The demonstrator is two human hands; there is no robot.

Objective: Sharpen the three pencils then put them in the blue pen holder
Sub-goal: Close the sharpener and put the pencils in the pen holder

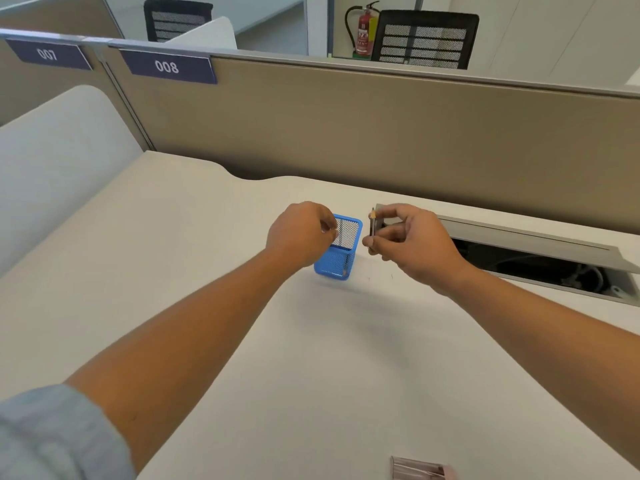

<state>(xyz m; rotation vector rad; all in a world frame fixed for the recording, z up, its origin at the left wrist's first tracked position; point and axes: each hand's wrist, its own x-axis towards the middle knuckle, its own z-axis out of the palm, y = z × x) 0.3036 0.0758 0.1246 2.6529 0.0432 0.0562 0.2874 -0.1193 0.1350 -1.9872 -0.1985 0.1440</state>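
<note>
Pencil [372, 226] first: it stands upright, sharpened point up, pinched in the right hand [412, 244]. The thumb presses low on the shaft and the fingertips clamp it higher up, and that is a firm grasp. Just left of those fingertips sits the blue pen holder [341, 263], a square mesh cup standing on the white desk [311, 358], its open mouth facing up. The pencil is beside the cup, not in it, close to the right rim.

Over to the left hand [298, 233]: its fingers are curled in tight, the tips pinching a small silvery object [329, 231] that is too tiny to name with confidence. Those fingertips hang at the holder's left rim and overlap it from this angle; whether they touch the mesh, I can't tell.

Behind the right-hand knuckles, a cable tray [540, 261] lies open in the desk, its grey lid tipped back. Well nearer than both wrists, at the bottom edge, a pink object [420, 470] pokes into view. A grey-blue sleeve [52, 438] is bunched at the left elbow.
</note>
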